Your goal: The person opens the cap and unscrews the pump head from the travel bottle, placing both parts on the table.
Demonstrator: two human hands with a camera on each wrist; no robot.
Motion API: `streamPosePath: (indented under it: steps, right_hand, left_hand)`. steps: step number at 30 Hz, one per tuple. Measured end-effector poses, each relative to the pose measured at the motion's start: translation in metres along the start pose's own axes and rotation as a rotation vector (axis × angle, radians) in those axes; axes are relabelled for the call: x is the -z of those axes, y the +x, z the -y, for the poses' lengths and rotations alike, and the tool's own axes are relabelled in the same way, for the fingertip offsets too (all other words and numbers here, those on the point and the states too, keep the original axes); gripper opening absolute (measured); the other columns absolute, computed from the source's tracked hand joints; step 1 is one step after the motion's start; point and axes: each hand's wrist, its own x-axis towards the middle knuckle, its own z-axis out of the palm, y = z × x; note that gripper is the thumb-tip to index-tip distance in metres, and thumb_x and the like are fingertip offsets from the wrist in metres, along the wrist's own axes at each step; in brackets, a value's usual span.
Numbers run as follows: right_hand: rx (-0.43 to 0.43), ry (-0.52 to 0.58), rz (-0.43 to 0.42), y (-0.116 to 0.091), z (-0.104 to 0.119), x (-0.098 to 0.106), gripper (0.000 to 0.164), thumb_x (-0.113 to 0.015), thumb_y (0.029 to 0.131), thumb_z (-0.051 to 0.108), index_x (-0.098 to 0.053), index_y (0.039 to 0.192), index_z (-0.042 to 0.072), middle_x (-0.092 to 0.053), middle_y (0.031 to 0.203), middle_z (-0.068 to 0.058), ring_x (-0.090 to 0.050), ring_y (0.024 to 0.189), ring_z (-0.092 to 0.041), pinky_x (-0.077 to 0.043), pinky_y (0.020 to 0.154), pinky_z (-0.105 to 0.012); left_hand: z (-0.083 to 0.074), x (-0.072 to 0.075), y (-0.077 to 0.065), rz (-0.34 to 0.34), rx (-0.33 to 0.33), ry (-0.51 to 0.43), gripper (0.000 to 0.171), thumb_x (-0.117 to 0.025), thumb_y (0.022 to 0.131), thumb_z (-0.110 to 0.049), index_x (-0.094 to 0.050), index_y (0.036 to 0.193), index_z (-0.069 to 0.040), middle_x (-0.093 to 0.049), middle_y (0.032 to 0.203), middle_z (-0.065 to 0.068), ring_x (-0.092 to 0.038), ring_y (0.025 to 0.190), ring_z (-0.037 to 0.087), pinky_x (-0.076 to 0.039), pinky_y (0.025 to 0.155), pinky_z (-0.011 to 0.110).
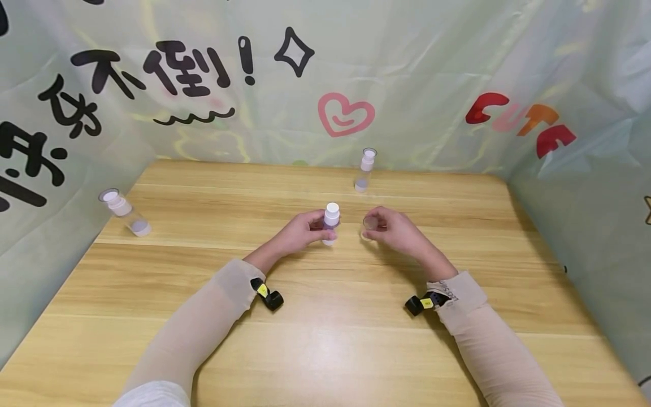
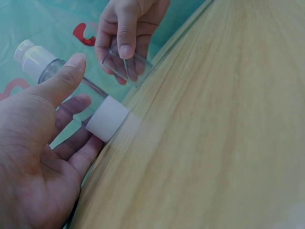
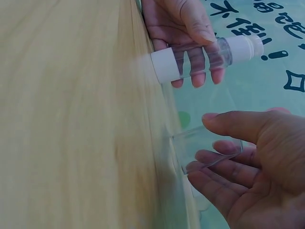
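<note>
Upright on or just above the table, a small clear bottle (image 1: 331, 217) with a white top and white base is held by my left hand (image 1: 300, 233), thumb on the near side and fingers behind. Its top is uncovered; the left wrist view shows the white base (image 2: 107, 119) close to the wood. To its right, my right hand (image 1: 400, 232) pinches a clear cap (image 1: 370, 223) between thumb and fingers. In the right wrist view the transparent cap (image 3: 190, 143) has its rim at or near the table surface, apart from the bottle (image 3: 167, 65).
Two similar bottles with clear caps over their white tops stand on the wooden table (image 1: 335, 328): one bottle (image 1: 122, 209) at the left edge, another bottle (image 1: 365, 167) at the back. A printed cloth (image 1: 407, 68) encloses the back and sides.
</note>
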Motion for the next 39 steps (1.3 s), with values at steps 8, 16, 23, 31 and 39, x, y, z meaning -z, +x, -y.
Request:
streamPosePath:
  steps: [8,16,23,31,39]
  right_hand:
    - [-0.017,0.028,0.058,0.001,-0.002,0.001,0.036,-0.075,0.088,0.016,-0.058,0.115,0.001,-0.066,0.106,-0.012,-0.062,0.102,-0.028,-0.052,0.091,-0.044]
    - [-0.044,0.060,0.083,0.001,0.002,0.003,0.049,-0.077,0.087,0.020,-0.053,0.125,0.000,-0.064,0.115,-0.014,-0.060,0.110,-0.030,-0.049,0.096,-0.045]
    - [-0.015,0.057,-0.001,-0.001,0.012,0.010,0.063,-0.077,0.087,0.025,-0.048,0.137,0.000,-0.057,0.132,-0.018,-0.054,0.122,-0.036,-0.043,0.104,-0.047]
    - [0.087,0.076,-0.125,-0.003,0.036,0.005,0.065,-0.080,0.083,0.030,-0.052,0.135,0.002,-0.056,0.135,-0.014,-0.054,0.124,-0.033,-0.044,0.105,-0.037]
    - [0.163,0.055,-0.171,0.004,0.049,-0.013,0.067,-0.082,0.082,0.024,-0.050,0.136,0.000,-0.057,0.134,-0.015,-0.055,0.122,-0.033,-0.046,0.103,-0.038]
  left_hand:
    - [0.001,0.001,0.000,-0.017,-0.007,0.004,0.045,-0.074,0.087,-0.024,-0.062,0.127,-0.007,-0.066,0.119,0.004,-0.061,0.111,0.020,-0.051,0.095,0.032]
    - [0.002,0.003,-0.001,-0.046,0.017,0.032,0.048,-0.075,0.086,-0.029,-0.062,0.129,-0.011,-0.067,0.117,0.004,-0.062,0.109,0.019,-0.052,0.094,0.032]
    - [0.000,0.002,-0.001,-0.049,0.019,0.043,0.047,-0.075,0.087,-0.027,-0.062,0.128,-0.010,-0.067,0.117,0.005,-0.063,0.109,0.019,-0.052,0.094,0.031]
    - [0.000,0.001,0.000,-0.033,0.023,0.032,0.047,-0.074,0.087,-0.026,-0.061,0.129,-0.010,-0.066,0.118,0.004,-0.062,0.110,0.018,-0.051,0.094,0.030]
    - [0.002,0.000,0.000,-0.029,0.003,0.026,0.045,-0.075,0.087,-0.028,-0.063,0.128,-0.011,-0.067,0.115,0.002,-0.064,0.104,0.017,-0.053,0.090,0.030]
